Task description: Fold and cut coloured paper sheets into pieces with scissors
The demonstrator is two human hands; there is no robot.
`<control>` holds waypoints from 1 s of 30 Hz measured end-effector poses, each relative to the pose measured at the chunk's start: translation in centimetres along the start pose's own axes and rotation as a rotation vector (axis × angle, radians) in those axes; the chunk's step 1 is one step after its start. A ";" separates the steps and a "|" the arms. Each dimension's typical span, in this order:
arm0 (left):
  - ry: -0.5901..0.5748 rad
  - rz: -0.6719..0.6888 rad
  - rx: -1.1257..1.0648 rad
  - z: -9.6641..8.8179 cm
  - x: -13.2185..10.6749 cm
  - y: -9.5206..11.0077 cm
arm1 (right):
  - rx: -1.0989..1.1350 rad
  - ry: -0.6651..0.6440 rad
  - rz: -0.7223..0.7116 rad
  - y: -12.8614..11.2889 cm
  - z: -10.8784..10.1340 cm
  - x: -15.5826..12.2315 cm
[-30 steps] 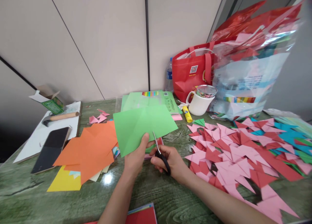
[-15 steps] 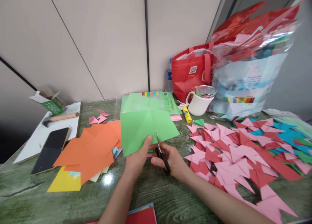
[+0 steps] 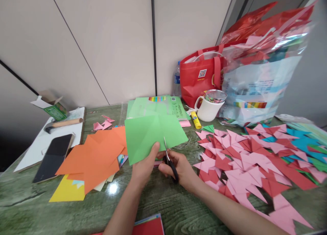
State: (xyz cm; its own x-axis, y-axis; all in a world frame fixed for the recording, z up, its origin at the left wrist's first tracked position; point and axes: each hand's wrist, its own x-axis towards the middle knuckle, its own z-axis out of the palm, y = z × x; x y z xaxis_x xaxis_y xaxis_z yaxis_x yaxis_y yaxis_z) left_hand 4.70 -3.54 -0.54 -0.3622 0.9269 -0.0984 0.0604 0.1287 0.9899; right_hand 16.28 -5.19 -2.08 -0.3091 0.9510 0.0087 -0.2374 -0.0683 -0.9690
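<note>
One green sheet, black scissors, both shifted slightly right

QR code on red bag; barcode on green pack; "PER" on clear bag; other print illegible.

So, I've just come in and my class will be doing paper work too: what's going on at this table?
One person's left hand is holding up a green sheet, while the right hand holds black-handled scissors with the blades at the sheet's near edge. Orange sheets lie to the left, and folded pink and red pieces are spread on the right. Farther back, a yellow glue stick is beside a white mug.
</note>
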 end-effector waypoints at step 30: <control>-0.096 -0.042 -0.018 0.1 -0.5 0.2 | -0.021 0.075 0.076 0.0 0.2 0.0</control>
State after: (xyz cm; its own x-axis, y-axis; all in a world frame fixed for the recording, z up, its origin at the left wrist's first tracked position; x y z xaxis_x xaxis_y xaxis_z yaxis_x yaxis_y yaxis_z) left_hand 4.97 -3.94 -0.27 -0.2733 0.9504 -0.1485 0.0301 0.1627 0.9862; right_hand 16.08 -5.28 -1.99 -0.2559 0.9632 -0.0827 -0.1959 -0.1355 -0.9712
